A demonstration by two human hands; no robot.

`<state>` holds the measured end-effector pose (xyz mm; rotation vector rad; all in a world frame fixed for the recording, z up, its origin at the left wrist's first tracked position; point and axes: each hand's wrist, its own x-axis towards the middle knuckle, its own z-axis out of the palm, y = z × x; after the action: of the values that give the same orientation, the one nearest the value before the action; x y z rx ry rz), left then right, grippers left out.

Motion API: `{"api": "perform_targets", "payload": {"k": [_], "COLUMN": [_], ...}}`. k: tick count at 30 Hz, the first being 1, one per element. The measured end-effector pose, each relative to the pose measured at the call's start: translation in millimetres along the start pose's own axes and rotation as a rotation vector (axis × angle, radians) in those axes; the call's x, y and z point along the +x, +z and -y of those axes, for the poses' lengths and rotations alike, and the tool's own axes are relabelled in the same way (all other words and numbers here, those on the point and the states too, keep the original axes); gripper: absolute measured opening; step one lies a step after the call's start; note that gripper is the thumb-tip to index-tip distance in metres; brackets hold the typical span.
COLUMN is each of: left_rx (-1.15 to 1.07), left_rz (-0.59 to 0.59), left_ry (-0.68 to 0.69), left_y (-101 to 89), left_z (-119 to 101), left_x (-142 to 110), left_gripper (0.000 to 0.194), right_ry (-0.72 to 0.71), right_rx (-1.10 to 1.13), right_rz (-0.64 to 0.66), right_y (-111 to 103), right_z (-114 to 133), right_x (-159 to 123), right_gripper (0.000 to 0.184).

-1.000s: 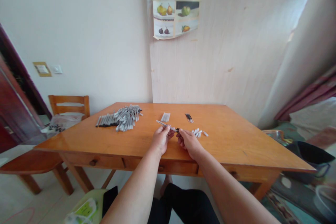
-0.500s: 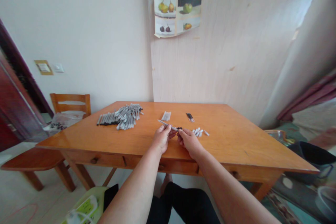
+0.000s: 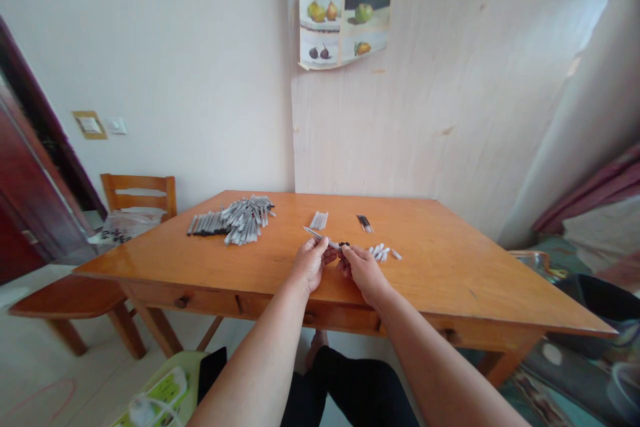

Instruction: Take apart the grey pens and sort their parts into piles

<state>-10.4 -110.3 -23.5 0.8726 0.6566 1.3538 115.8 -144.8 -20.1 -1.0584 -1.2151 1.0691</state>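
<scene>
My left hand (image 3: 313,261) is closed around a slim clear-grey pen barrel (image 3: 314,233), its pointed end tilted up and to the left. At the barrel's other end, the fingers of my right hand (image 3: 361,267) are pinched together; what exactly they grip is hidden. Small black pieces (image 3: 344,244) show just beyond my right fingertips. White caps (image 3: 380,252) lie loose to the right of that hand. Farther back on the table are a row of clear tubes (image 3: 319,220) and a small group of dark thin refills (image 3: 365,223).
A large heap of grey pens (image 3: 247,217) covers the table's left part. The wooden table (image 3: 450,253) has drawers along its front. A chair (image 3: 137,193) with a plastic bag stands at the left, and a black bin (image 3: 600,297) at the right.
The whole view has shifted slightly, so the room appears a little farther right. Both hands keep almost the same pose around the pen barrel.
</scene>
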Motion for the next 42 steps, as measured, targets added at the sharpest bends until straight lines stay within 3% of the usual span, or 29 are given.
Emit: {"api": "perform_targets", "payload": {"k": [16, 25, 29, 35, 42], "left_rx": [0.063, 0.089, 0.086, 0.089, 0.090], "left_rz": [-0.106, -0.084, -0.080, -0.090, -0.094], "left_ry": [0.057, 0.060, 0.066, 0.079, 0.090], "left_y": [4.9, 3.1, 3.5, 3.8, 3.5], "left_z": [3.1, 3.7, 3.0, 4.1, 5.1], "left_x": [0.0, 0.3, -0.8, -0.1, 0.3], "left_gripper": [0.041, 0.039, 0.040, 0.041, 0.042], "right_ry": [-0.068, 0.029, -0.018, -0.052, 0.012], "right_rx": [-0.077, -0.021, -0.071, -0.075, -0.058], "right_rz": [-0.038, -0.025, 0.035, 0.013, -0.008], "right_y": [-1.7, -4.1, -2.7, -3.3, -2.6], "right_z": [-4.6, -6.3, -6.3, -5.6, -5.0], "right_x": [-4.2, 0.4, 1.1, -0.7, 0.5], "right_gripper": [0.029, 0.040, 0.039, 0.028, 0.037]}}
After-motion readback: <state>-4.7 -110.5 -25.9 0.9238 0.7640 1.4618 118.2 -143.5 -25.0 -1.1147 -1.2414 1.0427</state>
